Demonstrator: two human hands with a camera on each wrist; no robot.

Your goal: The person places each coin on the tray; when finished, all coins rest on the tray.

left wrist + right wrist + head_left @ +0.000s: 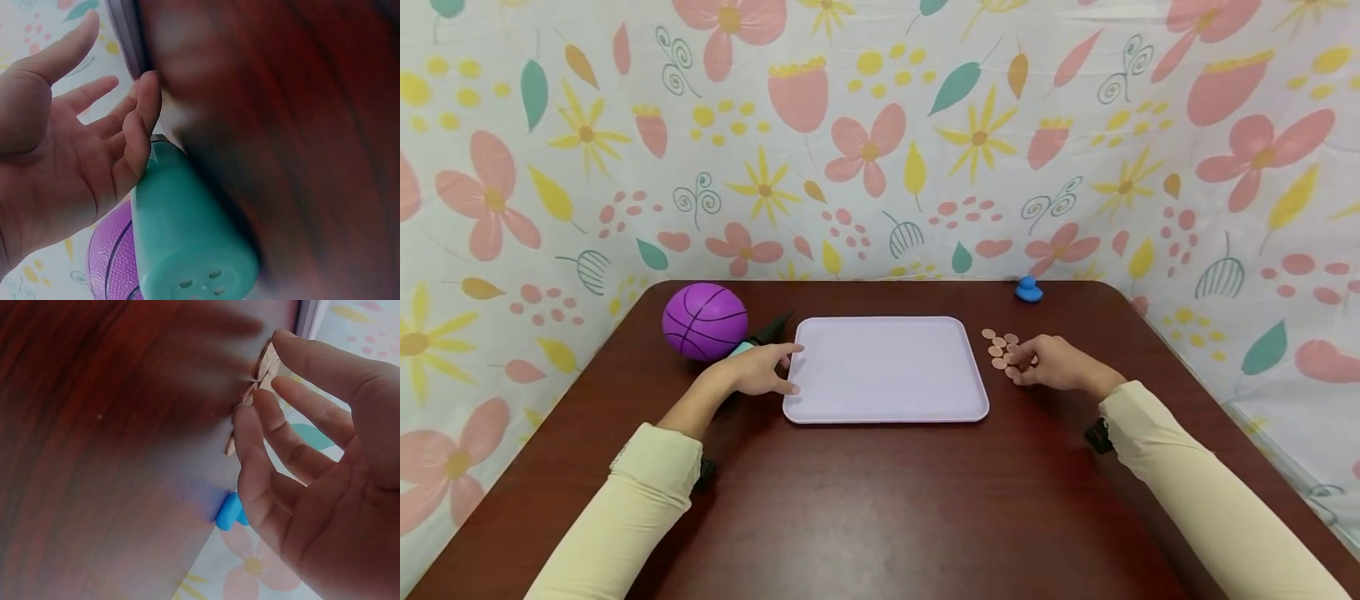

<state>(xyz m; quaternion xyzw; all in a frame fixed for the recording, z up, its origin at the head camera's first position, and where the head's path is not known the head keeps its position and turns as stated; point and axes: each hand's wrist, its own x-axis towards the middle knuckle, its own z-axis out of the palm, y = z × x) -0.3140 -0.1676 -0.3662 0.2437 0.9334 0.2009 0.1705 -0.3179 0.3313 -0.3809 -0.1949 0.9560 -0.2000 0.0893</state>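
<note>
A pale lilac tray [887, 371] lies on the dark wooden table. My left hand [760, 368] is at its left rim, thumb and fingers spread apart with nothing gripped. Beside that hand lies an object with a turquoise, rounded body [187, 219], partly hidden by the hand in the head view; a dark pointed part [772, 327] sticks out beyond it. To the tray's right, my right hand [1060, 364] reaches down to several flat, round, light-brown discs [997, 352]. Its thumb and fingertips are at the nearest discs [269, 365], with a gap between them.
A purple ball [705, 322] with black lines sits at the table's back left. A small blue rubber duck [1028, 289] stands near the back right edge. Behind the table hangs a flower-patterned cloth [880, 158].
</note>
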